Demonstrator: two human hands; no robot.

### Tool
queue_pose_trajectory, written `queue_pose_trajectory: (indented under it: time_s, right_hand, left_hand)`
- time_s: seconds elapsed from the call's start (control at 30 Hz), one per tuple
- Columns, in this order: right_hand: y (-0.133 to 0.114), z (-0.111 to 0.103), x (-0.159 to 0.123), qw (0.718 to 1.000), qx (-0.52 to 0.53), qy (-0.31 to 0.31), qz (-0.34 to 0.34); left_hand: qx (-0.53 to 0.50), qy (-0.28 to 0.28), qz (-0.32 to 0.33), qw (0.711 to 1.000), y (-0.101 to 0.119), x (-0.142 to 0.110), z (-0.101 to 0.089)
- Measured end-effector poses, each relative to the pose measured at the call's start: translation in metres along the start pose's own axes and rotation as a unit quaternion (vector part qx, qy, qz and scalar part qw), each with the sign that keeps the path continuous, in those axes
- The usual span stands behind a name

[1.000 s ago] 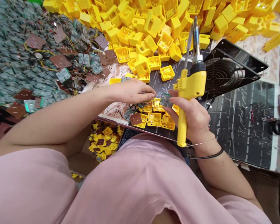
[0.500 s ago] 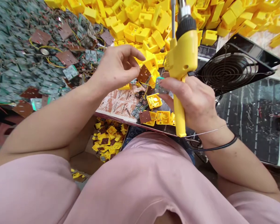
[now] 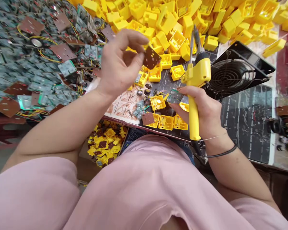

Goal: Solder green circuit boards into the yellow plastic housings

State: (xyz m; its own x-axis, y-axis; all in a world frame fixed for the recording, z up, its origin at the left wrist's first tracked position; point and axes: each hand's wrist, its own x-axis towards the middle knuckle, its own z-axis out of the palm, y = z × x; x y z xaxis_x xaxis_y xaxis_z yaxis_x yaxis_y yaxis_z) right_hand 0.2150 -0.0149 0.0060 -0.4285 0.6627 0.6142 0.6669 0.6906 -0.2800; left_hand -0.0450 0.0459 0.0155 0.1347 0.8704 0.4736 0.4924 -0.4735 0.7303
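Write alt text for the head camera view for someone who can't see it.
The left hand pinches a brown square circuit board, while the right hand grips a yellow soldering iron, with a small green circuit board at its fingertips. Heaps of yellow plastic housings and green circuit boards lie beyond.

I wear loose pink clothes [image 3: 139, 182] over my 2 legs, and my forearms [image 3: 57, 127] are bare. On my right wrist [image 3: 216, 145] sit 1 thin black band [image 3: 222, 154] and 1 fine silver wire [image 3: 208, 138].
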Motion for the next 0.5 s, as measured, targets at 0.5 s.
queue_pose_trajectory:
  time_s: [0.5]
  right_hand:
    - [0.014,0.002,-0.005,0.996,0.057,0.062,0.033]
  left_hand:
    - [0.296,-0.2,0.015,0.934,-0.033,-0.027,-0.03]
